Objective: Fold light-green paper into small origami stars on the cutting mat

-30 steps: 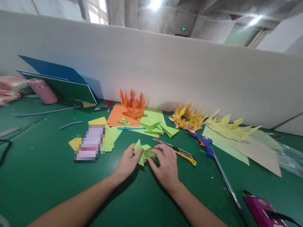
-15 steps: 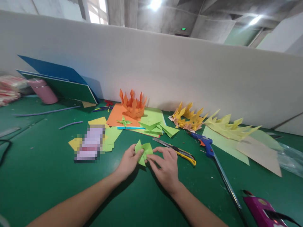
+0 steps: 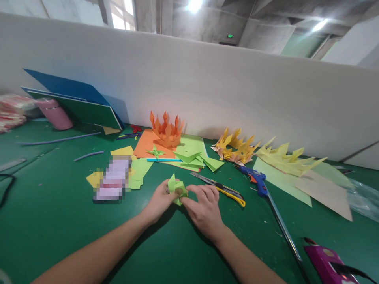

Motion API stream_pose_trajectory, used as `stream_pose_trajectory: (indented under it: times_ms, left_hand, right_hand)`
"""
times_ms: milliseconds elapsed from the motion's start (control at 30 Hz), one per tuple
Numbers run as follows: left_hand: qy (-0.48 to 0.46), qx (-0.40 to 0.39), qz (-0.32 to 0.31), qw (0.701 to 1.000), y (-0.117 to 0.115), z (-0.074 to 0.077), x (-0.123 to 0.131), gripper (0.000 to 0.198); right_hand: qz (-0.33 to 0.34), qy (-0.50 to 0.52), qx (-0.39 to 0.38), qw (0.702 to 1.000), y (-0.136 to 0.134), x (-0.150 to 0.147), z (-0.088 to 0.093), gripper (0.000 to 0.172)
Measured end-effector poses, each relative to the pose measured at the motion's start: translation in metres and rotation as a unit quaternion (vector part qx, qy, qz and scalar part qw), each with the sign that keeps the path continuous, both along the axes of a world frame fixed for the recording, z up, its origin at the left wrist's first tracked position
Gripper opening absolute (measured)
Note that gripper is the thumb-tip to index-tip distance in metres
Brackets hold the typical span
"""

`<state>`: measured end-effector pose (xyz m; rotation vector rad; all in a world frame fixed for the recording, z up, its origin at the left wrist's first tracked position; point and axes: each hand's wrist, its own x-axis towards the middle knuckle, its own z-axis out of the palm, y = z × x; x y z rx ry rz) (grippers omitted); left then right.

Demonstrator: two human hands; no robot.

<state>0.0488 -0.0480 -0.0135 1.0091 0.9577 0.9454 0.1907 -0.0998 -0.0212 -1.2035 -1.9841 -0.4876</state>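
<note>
A small folded piece of light green paper is held above the green table by both hands. My left hand grips its left side, with the thumb across the front. On its right side, my right hand pinches the edge between thumb and forefinger, the other fingers curled. Pointed flaps stick up at the top of the paper. Beyond my hands lie loose green folded pieces and a small green star shape. A yellow and black cutter rests just beyond my right hand, blade out.
An orange paper crown, a yellow one and a pale yellow one stand along the white partition. A blue glue gun lies right, a magenta device lower right. Left are a blurred phone and pink bottle.
The green paper has been folded smaller, its right part pressed inward. My right hand has shifted slightly left, and its fingers have closed on the paper's edge.
</note>
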Motion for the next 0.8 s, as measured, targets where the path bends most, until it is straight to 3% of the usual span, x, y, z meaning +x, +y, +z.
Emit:
stream_pose_trajectory:
  times_ms: [400, 800]
  left_hand:
    - [-0.025, -0.013, 0.005, 1.000, -0.0004, -0.0022, 0.0001, 0.057]
    - [-0.022, -0.008, -0.035, 0.999, -0.0007, -0.0038, -0.0009, 0.051]
  right_hand:
    - [0.006, 0.013, -0.022, 1.000, 0.0018, 0.0009, -0.0001, 0.010]
    - [-0.001, 0.065, -0.054, 0.996, 0.0021, 0.0021, -0.0025, 0.012]
